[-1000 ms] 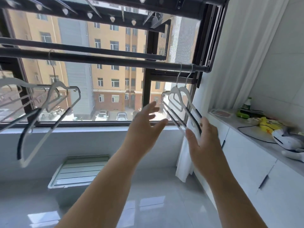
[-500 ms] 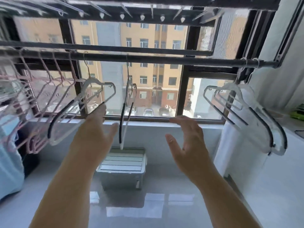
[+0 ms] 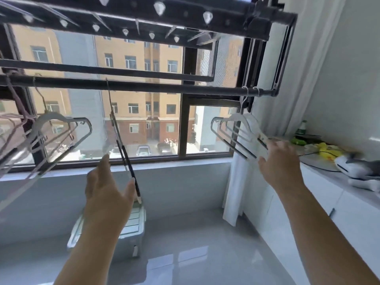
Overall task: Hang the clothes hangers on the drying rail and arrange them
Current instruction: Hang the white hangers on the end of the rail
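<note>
A dark drying rail (image 3: 164,88) runs across the window. One white hanger with black grips (image 3: 123,153) hangs edge-on at its middle. My left hand (image 3: 107,190) is raised beside it with straight fingers, the thumb right at the hanger's lower arm. Two white hangers (image 3: 234,130) hang close together at the rail's right end. My right hand (image 3: 279,161) reaches up to them, its blurred fingertips touching their lower right end. More white hangers (image 3: 61,136) and pink hangers (image 3: 12,124) crowd the left end.
A second rail and a peg frame (image 3: 144,15) sit above. A lidded plastic box (image 3: 133,223) stands on the floor under the window. A white curtain (image 3: 242,182) and a white counter (image 3: 329,173) with small items line the right side.
The view has swung back to the right. My right hand has moved up and right onto the two right-end hangers. My left hand has come in beside the middle hanger.
</note>
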`<state>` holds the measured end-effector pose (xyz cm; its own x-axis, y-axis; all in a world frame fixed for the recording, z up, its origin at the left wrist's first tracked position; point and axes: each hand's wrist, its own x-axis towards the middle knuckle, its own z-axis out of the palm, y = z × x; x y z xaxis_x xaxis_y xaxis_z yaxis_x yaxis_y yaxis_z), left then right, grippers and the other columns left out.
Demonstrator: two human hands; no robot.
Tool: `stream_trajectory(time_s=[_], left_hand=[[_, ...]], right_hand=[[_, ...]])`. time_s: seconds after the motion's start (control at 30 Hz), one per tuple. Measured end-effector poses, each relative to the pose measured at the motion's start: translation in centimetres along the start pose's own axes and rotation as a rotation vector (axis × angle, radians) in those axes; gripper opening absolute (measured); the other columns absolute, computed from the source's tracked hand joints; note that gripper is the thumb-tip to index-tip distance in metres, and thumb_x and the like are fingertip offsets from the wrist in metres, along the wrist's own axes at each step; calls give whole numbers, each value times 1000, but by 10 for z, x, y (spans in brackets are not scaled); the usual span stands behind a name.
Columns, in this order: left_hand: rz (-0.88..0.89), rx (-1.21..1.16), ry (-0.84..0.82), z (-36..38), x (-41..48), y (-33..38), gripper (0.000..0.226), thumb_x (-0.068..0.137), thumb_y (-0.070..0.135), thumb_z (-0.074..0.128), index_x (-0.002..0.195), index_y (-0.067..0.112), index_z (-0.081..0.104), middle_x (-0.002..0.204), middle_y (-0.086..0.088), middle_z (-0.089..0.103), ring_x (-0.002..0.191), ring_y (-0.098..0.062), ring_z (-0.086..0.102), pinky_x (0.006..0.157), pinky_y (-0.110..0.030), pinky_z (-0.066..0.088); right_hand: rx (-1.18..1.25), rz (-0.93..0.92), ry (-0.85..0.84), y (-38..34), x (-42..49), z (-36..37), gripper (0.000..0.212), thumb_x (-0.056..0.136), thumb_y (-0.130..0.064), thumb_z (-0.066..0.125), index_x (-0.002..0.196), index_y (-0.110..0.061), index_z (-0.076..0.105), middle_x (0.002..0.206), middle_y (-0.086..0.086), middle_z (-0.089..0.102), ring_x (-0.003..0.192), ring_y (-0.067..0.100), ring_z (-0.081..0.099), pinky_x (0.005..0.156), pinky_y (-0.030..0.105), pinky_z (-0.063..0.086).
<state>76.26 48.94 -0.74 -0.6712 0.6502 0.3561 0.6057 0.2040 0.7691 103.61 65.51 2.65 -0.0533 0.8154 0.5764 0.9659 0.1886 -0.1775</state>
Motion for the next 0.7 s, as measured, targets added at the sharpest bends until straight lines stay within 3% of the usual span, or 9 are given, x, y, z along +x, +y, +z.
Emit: stream_trajectory(time_s=[0.13,0.27,0.43,0.5,0.63,0.7], left_hand=[[53,-44,24,5,-2,7,71,82,38,57,140,23,20,142,-13,29,131,-33,32,102,-54,33],[62,-34,24,9,-4,17,75,81,36,60,141,18,20,144,-14,27,134,-33,25,106,-52,25],[37,-36,33,15,-3,18,76,83,27,61,143,16,15,147,-14,21,138,-31,17,110,-49,19],[23,-40,36,18,-1,17,75,85,22,59,144,16,12,149,-14,19,139,-31,15,112,-48,17],[17,-66,37,25,3,18,70,88,17,52,144,21,11,149,-12,19,138,-30,18,112,-47,18],[17,-93,35,27,3,19,67,89,15,49,144,22,12,148,-11,20,137,-31,20,111,-48,19]], right_hand=[[-155,-36,14,-3,4,4,45,84,-9,52,129,-9,46,122,16,53,113,34,44,91,37,39],[-230,-57,-38,-4,13,10,35,84,-3,45,119,-5,46,116,16,54,105,31,50,86,34,41],[222,7,-220,-2,27,18,25,92,-11,39,113,0,47,107,17,59,95,35,57,76,33,41],[376,39,-178,-6,27,21,20,94,-11,35,101,-3,53,92,14,58,83,30,52,68,30,35],[514,55,-112,-12,23,31,29,95,-10,34,111,-3,56,97,17,63,90,32,55,69,27,32],[539,35,-109,-14,22,34,26,95,-9,34,105,-5,57,88,14,61,82,30,53,63,27,31]])
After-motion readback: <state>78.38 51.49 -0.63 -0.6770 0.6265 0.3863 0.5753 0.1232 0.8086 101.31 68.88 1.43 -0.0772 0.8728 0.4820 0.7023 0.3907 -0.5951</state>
